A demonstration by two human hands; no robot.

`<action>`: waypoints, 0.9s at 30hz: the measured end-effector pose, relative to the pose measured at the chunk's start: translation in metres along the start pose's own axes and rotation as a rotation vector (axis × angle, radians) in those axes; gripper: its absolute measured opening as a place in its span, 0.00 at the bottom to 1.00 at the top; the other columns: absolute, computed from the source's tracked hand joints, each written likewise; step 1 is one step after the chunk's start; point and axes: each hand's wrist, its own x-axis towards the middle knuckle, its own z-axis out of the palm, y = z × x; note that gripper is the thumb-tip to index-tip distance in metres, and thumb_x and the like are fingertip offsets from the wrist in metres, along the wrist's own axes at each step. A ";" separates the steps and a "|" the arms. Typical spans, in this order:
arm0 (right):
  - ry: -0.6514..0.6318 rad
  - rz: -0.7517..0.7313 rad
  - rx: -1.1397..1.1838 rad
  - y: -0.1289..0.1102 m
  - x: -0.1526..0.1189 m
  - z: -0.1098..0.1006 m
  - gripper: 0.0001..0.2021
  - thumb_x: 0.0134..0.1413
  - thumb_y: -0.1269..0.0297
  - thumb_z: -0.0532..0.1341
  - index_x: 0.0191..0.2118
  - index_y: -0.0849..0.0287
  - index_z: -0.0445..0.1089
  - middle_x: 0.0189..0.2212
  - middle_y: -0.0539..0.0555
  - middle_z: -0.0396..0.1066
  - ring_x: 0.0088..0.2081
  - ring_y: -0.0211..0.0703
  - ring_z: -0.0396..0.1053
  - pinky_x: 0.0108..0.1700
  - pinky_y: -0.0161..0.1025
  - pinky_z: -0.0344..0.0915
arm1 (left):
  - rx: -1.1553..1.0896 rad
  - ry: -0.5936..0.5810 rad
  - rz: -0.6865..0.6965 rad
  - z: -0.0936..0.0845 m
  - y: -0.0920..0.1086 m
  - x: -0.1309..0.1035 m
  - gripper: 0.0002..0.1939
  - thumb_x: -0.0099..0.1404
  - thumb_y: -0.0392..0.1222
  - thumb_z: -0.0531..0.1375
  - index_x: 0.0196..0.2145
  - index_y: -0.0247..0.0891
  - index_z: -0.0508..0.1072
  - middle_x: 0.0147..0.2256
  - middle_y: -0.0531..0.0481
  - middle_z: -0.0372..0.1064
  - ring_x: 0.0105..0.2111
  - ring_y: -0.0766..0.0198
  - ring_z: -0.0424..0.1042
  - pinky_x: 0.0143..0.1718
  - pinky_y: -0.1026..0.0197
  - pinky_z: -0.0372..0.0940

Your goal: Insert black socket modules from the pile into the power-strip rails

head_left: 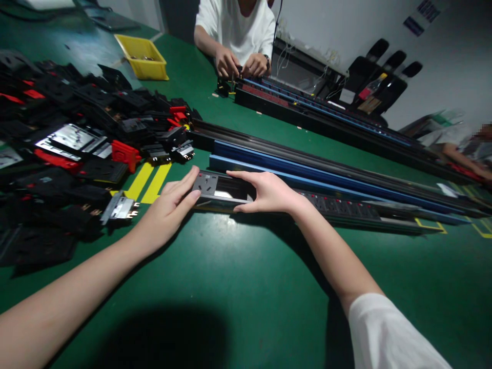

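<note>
A long black power strip housing (346, 218) lies across the green table, with several socket modules set in its right part. At its left end sits a black socket module (206, 184). My left hand (175, 205) rests against that end, fingers spread, thumb and fingertips touching its edge. Just right of the module, my right hand (265, 192) spans the housing with its thumb on the near side and its fingers on the far side, gripping it. Between the hands the housing has an opening with a pale surface showing inside.
Loose black and red socket modules (96, 97) are heaped at the left. Behind the housing lie blue rails (284, 171) and black rails. A yellow bin (148, 60) stands farther back. A person (240, 31) works across the table; another is at far right.
</note>
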 end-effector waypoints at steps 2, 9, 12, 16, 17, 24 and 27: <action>0.023 0.008 0.017 0.002 -0.001 0.001 0.40 0.49 0.53 0.70 0.67 0.54 0.59 0.60 0.57 0.70 0.56 0.54 0.72 0.55 0.45 0.67 | 0.000 -0.027 -0.003 0.001 0.004 0.000 0.35 0.73 0.60 0.46 0.71 0.43 0.52 0.64 0.42 0.62 0.60 0.49 0.63 0.64 0.43 0.57; 0.034 -0.001 -0.012 0.001 -0.003 0.007 0.39 0.52 0.52 0.67 0.68 0.55 0.58 0.62 0.58 0.68 0.59 0.55 0.69 0.57 0.47 0.66 | -0.098 0.043 -0.066 0.000 0.011 -0.003 0.30 0.70 0.56 0.54 0.66 0.43 0.62 0.59 0.41 0.64 0.53 0.53 0.70 0.57 0.48 0.66; 0.025 0.000 -0.031 0.000 -0.003 0.006 0.40 0.53 0.51 0.66 0.69 0.56 0.57 0.63 0.58 0.67 0.60 0.55 0.68 0.58 0.47 0.66 | -0.326 0.058 -0.165 0.000 0.014 -0.003 0.27 0.67 0.55 0.59 0.60 0.41 0.66 0.54 0.43 0.69 0.44 0.57 0.75 0.48 0.53 0.71; 0.020 -0.010 -0.040 0.001 -0.003 0.006 0.40 0.54 0.50 0.66 0.69 0.56 0.56 0.63 0.59 0.66 0.61 0.55 0.68 0.58 0.47 0.66 | -0.380 0.030 -0.170 -0.002 0.017 -0.003 0.23 0.67 0.54 0.60 0.56 0.41 0.69 0.52 0.44 0.72 0.47 0.55 0.75 0.50 0.51 0.71; 0.023 -0.013 -0.043 0.001 -0.003 0.007 0.40 0.54 0.50 0.66 0.69 0.56 0.56 0.63 0.59 0.66 0.61 0.55 0.68 0.58 0.47 0.66 | -0.317 0.008 -0.125 -0.003 0.018 -0.003 0.21 0.69 0.53 0.58 0.55 0.42 0.71 0.52 0.45 0.72 0.49 0.54 0.74 0.53 0.50 0.69; 0.049 -0.045 -0.054 0.002 -0.004 0.009 0.39 0.54 0.50 0.65 0.69 0.57 0.56 0.63 0.60 0.66 0.61 0.55 0.68 0.57 0.48 0.67 | 0.002 -0.153 0.216 -0.001 0.019 -0.005 0.20 0.74 0.44 0.49 0.59 0.45 0.69 0.59 0.46 0.65 0.60 0.54 0.65 0.63 0.48 0.59; 0.075 -0.082 -0.047 0.000 -0.006 0.008 0.37 0.55 0.51 0.65 0.68 0.54 0.56 0.63 0.59 0.64 0.60 0.54 0.68 0.55 0.48 0.69 | 0.150 -0.158 0.248 0.004 0.019 -0.006 0.22 0.72 0.44 0.52 0.62 0.49 0.66 0.60 0.44 0.61 0.60 0.51 0.63 0.62 0.42 0.59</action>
